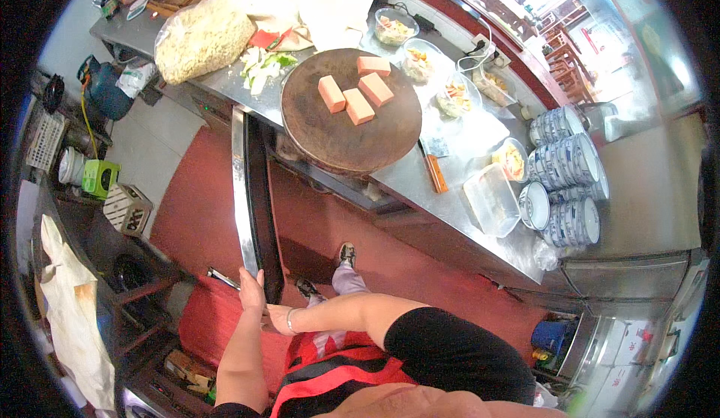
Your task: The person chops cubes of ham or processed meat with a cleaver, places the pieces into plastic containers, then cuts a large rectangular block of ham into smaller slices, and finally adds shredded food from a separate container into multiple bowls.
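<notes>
My left hand is on the near end of an open under-counter door, with its fingertips at the metal edge. The door has a steel top edge and a black inner side. Just beside the left wrist is my right hand, its fingers partly hidden; whether it holds anything does not show. Beyond the door, a round wooden chopping block sits on the steel counter. Several pink blocks of luncheon meat lie on it. A cleaver with a wooden handle rests to its right.
Plastic bowls of cut food line the counter's back. A clear plastic tub and stacked patterned bowls stand right. Left of the block are vegetable scraps and a bulging bag. A gas cylinder stands far left.
</notes>
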`<state>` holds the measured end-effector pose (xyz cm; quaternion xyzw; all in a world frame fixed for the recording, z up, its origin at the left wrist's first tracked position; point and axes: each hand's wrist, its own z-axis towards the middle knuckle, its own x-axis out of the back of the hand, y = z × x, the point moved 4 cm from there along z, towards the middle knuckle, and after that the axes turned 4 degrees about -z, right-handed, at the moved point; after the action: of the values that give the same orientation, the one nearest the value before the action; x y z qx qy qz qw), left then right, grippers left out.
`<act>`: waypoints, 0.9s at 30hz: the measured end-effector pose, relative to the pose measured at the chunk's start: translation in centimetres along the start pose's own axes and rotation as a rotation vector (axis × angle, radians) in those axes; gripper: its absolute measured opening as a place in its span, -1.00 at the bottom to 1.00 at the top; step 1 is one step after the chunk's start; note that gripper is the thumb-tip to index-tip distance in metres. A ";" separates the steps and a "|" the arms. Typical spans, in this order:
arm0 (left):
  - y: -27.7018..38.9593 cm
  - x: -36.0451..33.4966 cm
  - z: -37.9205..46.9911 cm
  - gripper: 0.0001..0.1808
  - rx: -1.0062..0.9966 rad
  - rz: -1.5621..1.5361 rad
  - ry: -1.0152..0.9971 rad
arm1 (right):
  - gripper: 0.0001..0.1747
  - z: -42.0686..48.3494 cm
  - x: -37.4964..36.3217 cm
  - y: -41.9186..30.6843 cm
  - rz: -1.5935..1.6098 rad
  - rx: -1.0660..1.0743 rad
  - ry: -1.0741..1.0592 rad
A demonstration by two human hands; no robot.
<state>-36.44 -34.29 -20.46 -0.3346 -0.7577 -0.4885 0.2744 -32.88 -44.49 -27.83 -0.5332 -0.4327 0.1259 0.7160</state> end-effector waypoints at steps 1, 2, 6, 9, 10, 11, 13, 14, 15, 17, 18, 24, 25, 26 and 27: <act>-0.7 0.0 0.3 -0.54 0.008 -0.027 -0.009 | -0.69 -0.5 2.5 -2.6 -0.428 0.203 0.002; -1.6 0.1 0.3 -0.55 0.027 -0.060 -0.010 | -0.60 -0.8 5.4 -4.2 -0.380 0.080 -0.267; -2.4 3.2 -2.3 -0.54 0.181 -0.282 0.013 | -0.49 -5.0 17.2 -7.3 0.031 -0.318 -0.279; -3.5 1.6 -0.7 -0.46 0.002 -0.222 0.007 | -0.56 -15.8 19.7 1.0 -0.053 -0.624 -0.071; -5.2 0.7 0.1 -0.44 0.028 -0.140 0.033 | -0.56 -16.7 22.0 -0.5 -0.167 -0.571 -0.011; -5.7 0.0 0.6 -0.43 0.035 -0.064 0.028 | -0.57 -17.8 23.9 -1.8 -0.082 -0.694 -0.005; -2.1 0.8 0.0 -0.40 0.120 -0.063 -0.058 | -0.61 -24.2 25.4 0.6 -0.245 -0.777 0.078; -1.9 -0.1 0.1 -0.41 0.112 -0.071 -0.048 | -0.62 -26.8 25.4 1.6 -0.272 -0.793 0.054; -1.9 -0.8 0.0 -0.40 0.127 -0.093 -0.044 | -0.60 -28.4 25.6 0.3 -0.137 -0.939 0.059; -2.0 -2.0 0.2 -0.38 0.117 -0.108 -0.068 | -0.57 -29.5 25.7 0.8 -0.205 -0.883 0.030; -2.9 -4.8 0.5 -0.37 0.048 -0.182 -0.015 | -0.59 -30.4 26.3 1.1 -0.259 -0.834 0.020; 2.6 -7.2 -1.4 -0.40 0.162 -0.258 -0.083 | -0.66 -27.1 31.9 2.3 -0.356 -0.729 0.138; 4.0 -7.3 -1.8 -0.38 0.187 -0.193 -0.096 | -0.67 -26.9 32.9 1.7 -0.311 -0.741 0.169; 5.0 -7.7 -1.7 -0.37 0.147 -0.199 -0.110 | -0.68 -26.7 33.7 1.0 -0.275 -0.764 0.211; 6.0 -9.2 -2.0 -0.36 0.118 -0.223 -0.117 | -0.69 -27.3 34.9 0.5 -0.249 -0.779 0.235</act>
<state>-25.84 -36.59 -23.19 -0.2597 -0.8323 -0.4502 0.1929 8.53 -39.74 -12.88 -0.7183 -0.4243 -0.1961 0.5153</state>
